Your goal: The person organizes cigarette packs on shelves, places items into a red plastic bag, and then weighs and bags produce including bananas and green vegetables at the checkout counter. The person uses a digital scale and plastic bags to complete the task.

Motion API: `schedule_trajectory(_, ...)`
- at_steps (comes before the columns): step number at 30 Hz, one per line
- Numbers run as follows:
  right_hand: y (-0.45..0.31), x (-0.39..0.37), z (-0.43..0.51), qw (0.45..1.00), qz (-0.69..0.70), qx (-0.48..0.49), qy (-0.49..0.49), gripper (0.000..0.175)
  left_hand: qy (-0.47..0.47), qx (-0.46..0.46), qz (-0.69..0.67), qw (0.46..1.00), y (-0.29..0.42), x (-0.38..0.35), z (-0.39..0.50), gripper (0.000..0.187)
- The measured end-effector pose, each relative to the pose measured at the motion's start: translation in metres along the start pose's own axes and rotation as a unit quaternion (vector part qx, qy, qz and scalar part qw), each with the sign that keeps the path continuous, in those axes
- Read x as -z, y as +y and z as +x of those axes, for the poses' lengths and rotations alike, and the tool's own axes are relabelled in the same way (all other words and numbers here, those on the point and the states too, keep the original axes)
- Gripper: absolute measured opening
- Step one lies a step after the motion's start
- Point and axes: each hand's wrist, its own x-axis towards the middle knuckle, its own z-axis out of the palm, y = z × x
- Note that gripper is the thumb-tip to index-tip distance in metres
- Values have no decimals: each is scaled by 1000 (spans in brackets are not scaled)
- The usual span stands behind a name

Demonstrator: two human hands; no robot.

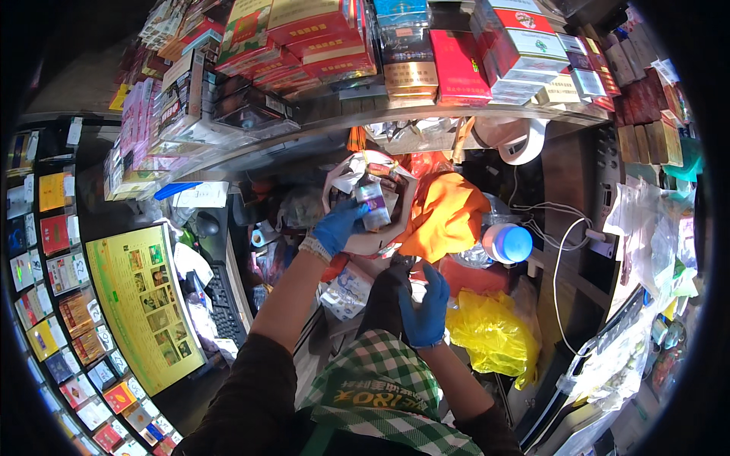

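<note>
My left hand [337, 227], in a blue glove, holds a small silver and purple cigarette pack [373, 205] over an open bag [332, 191] with a pale rim. More small packs lie inside the bag. My right hand [425, 308], gloved in blue too, is over my lap with its fingers apart and nothing visible in it. An orange cloth [450, 214] lies just right of the bag. Below that cloth, a yellow plastic bag [493, 336] is beside my right hand.
Stacked cigarette cartons [319, 34] fill the shelf [331, 117] ahead. A monitor [149, 305] and a keyboard [223, 302] stand at left, beside a rack of packs [74, 271]. At right are a blue-lidded container [507, 243], a white cable [556, 285] and clear plastic bags [604, 370].
</note>
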Motion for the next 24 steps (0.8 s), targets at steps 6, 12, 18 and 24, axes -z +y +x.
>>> schedule_trajectory(6,2,-17,31,998,-60,33,-8,74,-119,49,29,991,-26,-78,-58,35)
schedule_trajectory(12,38,-20,25,988,85,-126,25,77,-82,-90,247,961,-38,-56,-29,30)
schedule_trajectory(18,62,-24,-17,982,41,-184,2,81,136,74,612,776,-28,16,83,30)
schedule_trajectory(24,69,-21,-51,970,40,-240,-23,81,488,-75,477,727,-50,40,127,30)
